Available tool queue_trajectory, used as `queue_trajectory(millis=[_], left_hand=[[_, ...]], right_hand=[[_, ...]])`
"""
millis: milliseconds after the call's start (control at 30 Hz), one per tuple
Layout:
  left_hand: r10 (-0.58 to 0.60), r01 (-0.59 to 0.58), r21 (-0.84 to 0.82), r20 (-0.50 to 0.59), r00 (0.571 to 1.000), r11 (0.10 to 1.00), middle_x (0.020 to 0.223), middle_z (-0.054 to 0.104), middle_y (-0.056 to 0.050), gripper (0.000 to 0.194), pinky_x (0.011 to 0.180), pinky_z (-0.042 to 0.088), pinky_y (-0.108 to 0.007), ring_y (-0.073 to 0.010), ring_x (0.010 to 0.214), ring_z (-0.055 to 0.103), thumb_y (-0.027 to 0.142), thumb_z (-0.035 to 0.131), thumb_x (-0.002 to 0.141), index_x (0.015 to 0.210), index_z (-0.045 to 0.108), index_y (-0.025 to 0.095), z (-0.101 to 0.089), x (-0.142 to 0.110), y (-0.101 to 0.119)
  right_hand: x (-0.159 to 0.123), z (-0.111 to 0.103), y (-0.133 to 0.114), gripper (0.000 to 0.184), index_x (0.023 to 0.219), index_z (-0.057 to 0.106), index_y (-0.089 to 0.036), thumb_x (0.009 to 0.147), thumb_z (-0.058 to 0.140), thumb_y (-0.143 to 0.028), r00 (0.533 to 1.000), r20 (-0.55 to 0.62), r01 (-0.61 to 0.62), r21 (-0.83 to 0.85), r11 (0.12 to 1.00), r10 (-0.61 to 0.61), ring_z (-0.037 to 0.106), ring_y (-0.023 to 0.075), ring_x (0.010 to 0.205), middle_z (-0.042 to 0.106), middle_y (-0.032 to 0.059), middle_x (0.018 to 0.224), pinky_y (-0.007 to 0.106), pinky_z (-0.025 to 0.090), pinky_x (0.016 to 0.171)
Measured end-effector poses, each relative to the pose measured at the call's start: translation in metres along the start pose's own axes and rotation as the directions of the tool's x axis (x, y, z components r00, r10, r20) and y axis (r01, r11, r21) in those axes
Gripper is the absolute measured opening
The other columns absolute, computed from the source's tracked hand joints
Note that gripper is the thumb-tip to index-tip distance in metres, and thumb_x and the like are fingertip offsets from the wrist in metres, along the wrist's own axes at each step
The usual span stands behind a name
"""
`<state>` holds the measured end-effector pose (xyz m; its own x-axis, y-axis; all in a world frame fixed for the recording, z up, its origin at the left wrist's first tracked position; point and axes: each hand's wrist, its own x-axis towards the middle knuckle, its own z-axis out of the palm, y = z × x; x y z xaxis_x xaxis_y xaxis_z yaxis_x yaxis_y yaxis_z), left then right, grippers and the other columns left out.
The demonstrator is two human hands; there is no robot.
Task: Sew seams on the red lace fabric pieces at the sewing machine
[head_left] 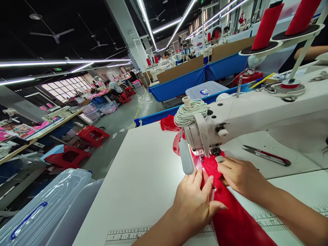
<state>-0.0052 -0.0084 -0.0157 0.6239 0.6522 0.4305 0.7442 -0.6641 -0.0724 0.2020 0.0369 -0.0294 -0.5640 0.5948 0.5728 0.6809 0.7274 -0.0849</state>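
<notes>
A white sewing machine [256, 112] stands over red fabric [235, 218], part of it lace-like, which runs under the presser foot and down the table's front. My left hand [193, 200] lies on the fabric just before the needle area, fingers stretched forward and thumb apart. To the right of the needle, my right hand [239, 176] has its fingers bent on the fabric's edge, gripping it; the fingertips are partly hidden. A small lamp [186, 157] lights the stitching spot. Thread snips [275, 158] with a red handle lie behind my right hand.
The white table [133, 191] carries a printed ruler [128, 235] along its front. Coiled pale cord [191, 112] hangs on the machine head. Red thread cones [268, 25] stand at upper right. A lidded plastic bin [48, 201] and red stools [93, 135] are at left; people work farther back.
</notes>
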Motion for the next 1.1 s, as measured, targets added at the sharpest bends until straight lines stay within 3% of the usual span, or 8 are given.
queue_trajectory(millis=[400, 533, 700, 900, 1100], left_hand=[[0.003, -0.002, -0.027, 0.044, 0.999, 1.000, 0.115, 0.065, -0.020, 0.060, 0.077, 0.058, -0.041, -0.0291, 0.100, 0.065, 0.060, 0.031, 0.096, 0.112, 0.067, 0.014, -0.003, 0.006, -0.010], [-0.020, 0.024, -0.043, 0.074, 0.997, 0.999, 0.111, 0.065, -0.019, 0.062, 0.076, 0.057, -0.041, -0.0304, 0.102, 0.064, 0.059, 0.026, 0.097, 0.109, 0.067, 0.014, -0.004, 0.009, -0.012], [-0.032, 0.036, -0.031, 0.100, 0.994, 0.999, 0.111, 0.063, -0.020, 0.066, 0.073, 0.057, -0.040, -0.0305, 0.101, 0.063, 0.063, 0.023, 0.096, 0.107, 0.067, 0.015, -0.004, 0.010, -0.015], [-0.003, 0.004, -0.014, 0.078, 0.997, 1.000, 0.113, 0.063, -0.021, 0.081, 0.075, 0.056, -0.042, -0.0316, 0.103, 0.062, 0.071, 0.014, 0.091, 0.119, 0.063, 0.013, -0.004, 0.007, -0.013], [-0.018, 0.016, 0.051, 0.051, 0.999, 0.999, 0.115, 0.064, -0.018, 0.078, 0.086, 0.051, -0.049, -0.0318, 0.106, 0.060, 0.073, 0.017, 0.090, 0.122, 0.061, 0.017, -0.003, 0.003, -0.008]], right_hand=[[0.004, 0.002, 0.001, 0.024, 0.067, 0.044, -0.021, 0.089, 0.053, -0.017, 1.000, -0.018, 0.018, -0.004, 1.000, -0.018, 0.046, 0.0142, 0.057, 0.050, -0.0010, 0.064, 0.026, 0.028, 0.050], [0.007, 0.001, 0.001, 0.025, 0.067, 0.045, -0.021, 0.086, 0.044, -0.005, 0.998, -0.048, 0.026, -0.024, 0.999, -0.028, 0.047, 0.0145, 0.058, 0.049, -0.0004, 0.063, 0.026, 0.029, 0.050], [0.007, 0.003, 0.004, 0.028, 0.066, 0.047, -0.021, 0.078, 0.041, 0.004, 1.000, -0.003, 0.021, -0.041, 0.999, -0.022, 0.049, 0.0165, 0.062, 0.050, 0.0013, 0.065, 0.027, 0.033, 0.054], [0.006, 0.000, 0.000, 0.017, 0.085, 0.058, -0.020, 0.090, 0.044, -0.011, 0.999, 0.023, 0.032, 0.011, 0.999, -0.032, 0.054, 0.0197, 0.073, 0.060, 0.0055, 0.081, 0.030, 0.040, 0.061], [0.004, 0.003, 0.001, 0.021, 0.079, 0.056, -0.020, 0.095, 0.042, -0.016, 0.999, 0.032, 0.037, -0.004, 0.999, -0.037, 0.053, 0.0189, 0.070, 0.060, 0.0045, 0.079, 0.032, 0.043, 0.068]])
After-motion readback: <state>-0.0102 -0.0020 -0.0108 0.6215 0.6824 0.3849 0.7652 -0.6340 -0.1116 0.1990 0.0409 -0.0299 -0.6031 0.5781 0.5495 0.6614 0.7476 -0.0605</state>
